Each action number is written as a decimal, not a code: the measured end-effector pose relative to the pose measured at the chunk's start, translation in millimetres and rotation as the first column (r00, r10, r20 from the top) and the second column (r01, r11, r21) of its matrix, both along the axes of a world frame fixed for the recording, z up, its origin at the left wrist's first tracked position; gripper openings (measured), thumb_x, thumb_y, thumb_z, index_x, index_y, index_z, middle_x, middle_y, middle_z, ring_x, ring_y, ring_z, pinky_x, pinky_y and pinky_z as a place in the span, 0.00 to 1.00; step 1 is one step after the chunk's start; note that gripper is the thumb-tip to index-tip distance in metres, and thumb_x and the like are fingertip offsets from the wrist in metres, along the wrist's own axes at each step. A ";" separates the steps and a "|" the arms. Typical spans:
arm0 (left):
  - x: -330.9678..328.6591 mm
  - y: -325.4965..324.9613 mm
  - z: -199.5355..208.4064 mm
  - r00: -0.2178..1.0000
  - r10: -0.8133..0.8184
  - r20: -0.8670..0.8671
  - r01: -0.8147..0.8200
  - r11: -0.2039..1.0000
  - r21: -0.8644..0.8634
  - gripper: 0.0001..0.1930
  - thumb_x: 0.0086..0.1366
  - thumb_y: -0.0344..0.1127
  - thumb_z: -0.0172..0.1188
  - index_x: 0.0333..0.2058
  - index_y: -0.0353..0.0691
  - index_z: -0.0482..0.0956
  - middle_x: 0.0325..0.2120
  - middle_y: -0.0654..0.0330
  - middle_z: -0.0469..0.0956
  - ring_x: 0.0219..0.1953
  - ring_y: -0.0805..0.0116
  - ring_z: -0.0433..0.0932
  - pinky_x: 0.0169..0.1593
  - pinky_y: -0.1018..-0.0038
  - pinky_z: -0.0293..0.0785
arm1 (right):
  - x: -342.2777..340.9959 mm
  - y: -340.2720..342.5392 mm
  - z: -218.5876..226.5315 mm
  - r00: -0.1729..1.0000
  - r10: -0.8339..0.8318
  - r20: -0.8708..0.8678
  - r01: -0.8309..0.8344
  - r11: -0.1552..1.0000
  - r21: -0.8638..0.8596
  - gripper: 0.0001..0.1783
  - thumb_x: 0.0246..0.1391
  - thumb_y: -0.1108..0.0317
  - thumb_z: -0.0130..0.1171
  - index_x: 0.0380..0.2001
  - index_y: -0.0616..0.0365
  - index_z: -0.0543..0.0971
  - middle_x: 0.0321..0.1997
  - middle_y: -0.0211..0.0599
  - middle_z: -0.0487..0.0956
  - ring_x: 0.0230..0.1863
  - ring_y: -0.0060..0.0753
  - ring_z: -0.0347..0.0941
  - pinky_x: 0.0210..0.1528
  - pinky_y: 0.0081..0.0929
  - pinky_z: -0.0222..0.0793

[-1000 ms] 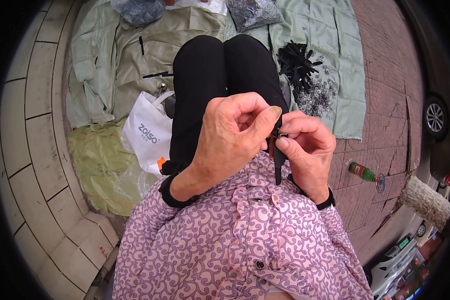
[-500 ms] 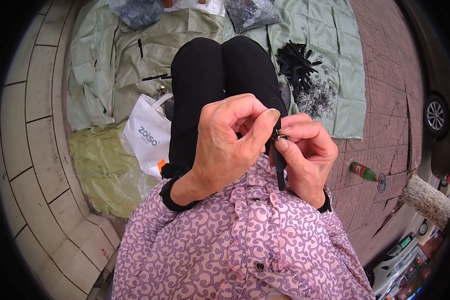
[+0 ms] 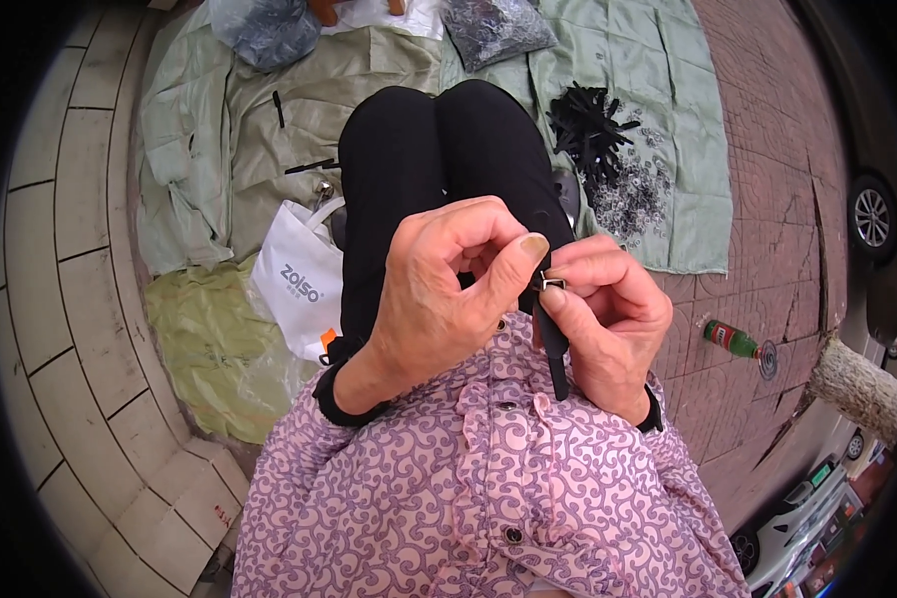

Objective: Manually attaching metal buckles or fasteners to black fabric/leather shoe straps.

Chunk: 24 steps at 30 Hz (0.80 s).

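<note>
Above my lap, a short black strap [image 3: 554, 351] hangs with its tapered end pointing down at my shirt. A small silver metal buckle [image 3: 551, 284] sits around its upper part. My right hand [image 3: 616, 324] pinches the buckle and strap between thumb and forefinger. Beside it, my left hand [image 3: 439, 289] is closed, its thumb and forefinger pinching the strap's upper end just above the buckle. My left fingertips are partly hidden behind the thumb. On the green sheet to the right lie a heap of similar black straps [image 3: 586, 128] and many loose metal buckles [image 3: 633, 204].
A white bag [image 3: 294, 269] stands by my left leg, near a yellow-green sack [image 3: 204, 344]. Several black straps lie on the sheet [image 3: 269, 214] at left. Filled plastic bags [image 3: 496, 32] rest at the far side. A green bottle [image 3: 732, 339] lies on the paving at right.
Both hands keep their pinch on the strap and buckle. They have shifted slightly left and down in view, and the whole view has moved a little.
</note>
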State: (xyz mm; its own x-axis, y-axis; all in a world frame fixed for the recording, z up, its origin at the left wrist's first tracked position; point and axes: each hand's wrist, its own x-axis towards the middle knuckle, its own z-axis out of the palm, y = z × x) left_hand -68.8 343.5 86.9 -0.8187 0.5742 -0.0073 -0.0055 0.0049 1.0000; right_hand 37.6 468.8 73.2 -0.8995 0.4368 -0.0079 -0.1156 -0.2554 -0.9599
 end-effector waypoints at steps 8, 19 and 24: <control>-2.5 -0.7 2.8 0.999 -0.015 -0.046 0.013 0.999 -0.043 0.11 0.61 0.25 0.62 0.21 0.32 0.73 0.16 0.65 0.70 0.16 0.83 0.65 0.19 0.80 0.58 | -2.1 -1.2 3.9 0.999 -0.003 -0.040 0.005 0.999 0.053 0.08 0.50 0.87 0.62 0.33 0.67 0.78 0.39 0.39 0.78 0.29 0.10 0.68 0.29 0.09 0.63; 0.0 3.0 3.0 0.999 0.000 0.044 0.001 1.000 -0.021 0.11 0.64 0.25 0.59 0.22 0.33 0.72 0.18 0.70 0.69 0.20 0.88 0.63 0.22 0.84 0.57 | -3.5 -2.3 7.7 0.999 -0.026 -0.035 0.030 0.995 0.098 0.09 0.49 0.88 0.62 0.32 0.66 0.77 0.39 0.37 0.77 0.30 0.11 0.68 0.30 0.10 0.63; 2.1 5.4 2.0 0.998 0.051 0.037 -0.051 0.999 0.005 0.12 0.61 0.26 0.62 0.20 0.34 0.72 0.15 0.70 0.69 0.17 0.88 0.61 0.19 0.83 0.55 | -2.2 -2.5 5.5 0.998 -0.028 -0.059 0.033 0.996 0.082 0.09 0.49 0.87 0.62 0.32 0.65 0.77 0.38 0.37 0.77 0.30 0.11 0.68 0.30 0.10 0.63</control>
